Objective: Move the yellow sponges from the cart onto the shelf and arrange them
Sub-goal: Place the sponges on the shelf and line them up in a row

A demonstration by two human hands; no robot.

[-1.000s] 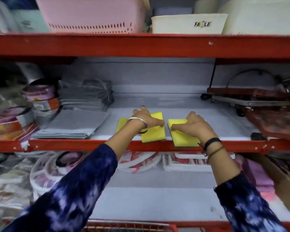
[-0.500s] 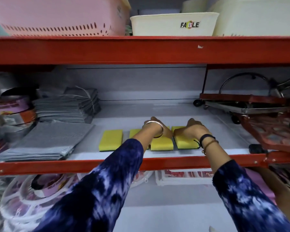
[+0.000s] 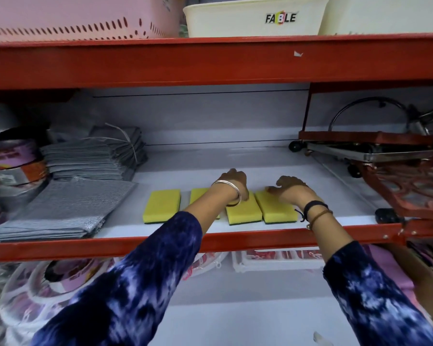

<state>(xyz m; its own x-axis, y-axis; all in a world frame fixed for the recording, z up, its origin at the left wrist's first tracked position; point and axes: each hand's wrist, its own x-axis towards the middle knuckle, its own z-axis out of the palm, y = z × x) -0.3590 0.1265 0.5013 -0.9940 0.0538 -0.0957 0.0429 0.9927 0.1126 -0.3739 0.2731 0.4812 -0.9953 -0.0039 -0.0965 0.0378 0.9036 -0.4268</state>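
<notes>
Sponges sit in a row of four near the front of the white shelf [image 3: 235, 161]. Left hand [image 3: 233, 183] rests curled on the back of the third sponge [image 3: 244, 212], partly hiding the second [image 3: 198, 194]. Right hand [image 3: 291, 189] lies flat, fingers spread, on the fourth [image 3: 275, 208]. First sponge [image 3: 161, 206] lies apart, untouched.

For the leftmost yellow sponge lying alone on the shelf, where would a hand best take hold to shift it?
Pinch the leftmost sponge across its two long sides, coming from the open shelf front and above. It lies flat with its short end facing out, and a bare gap on either side, toward the grey cloths and the next sponge, probably leaves room for fingers.
</notes>
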